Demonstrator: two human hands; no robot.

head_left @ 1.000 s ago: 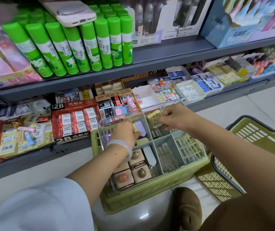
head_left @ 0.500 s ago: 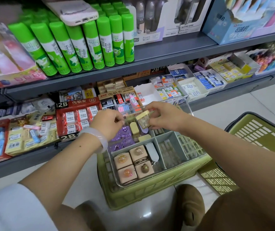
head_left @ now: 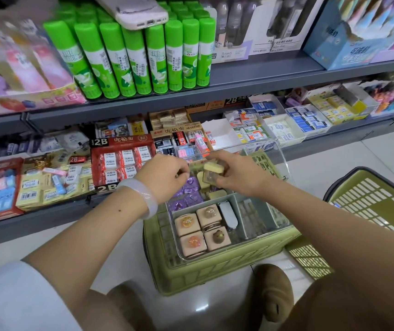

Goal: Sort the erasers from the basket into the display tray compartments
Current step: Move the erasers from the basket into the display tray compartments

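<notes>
Now the right hand [head_left: 235,174] is pinching a small clear-cased eraser with a pale yellow top [head_left: 212,173] between thumb and curled fingers, holding it just above the far compartments of the clear plastic display tray [head_left: 258,249]. The left hand [head_left: 165,177] is hovering beside it over the tray's far left corner, its fingers curled; whether they are gripping anything I cannot tell. The tray is sitting on a green plastic basket [head_left: 215,271], with purple erasers [head_left: 191,194] and tan square erasers [head_left: 200,228] lying in its left compartments.
</notes>
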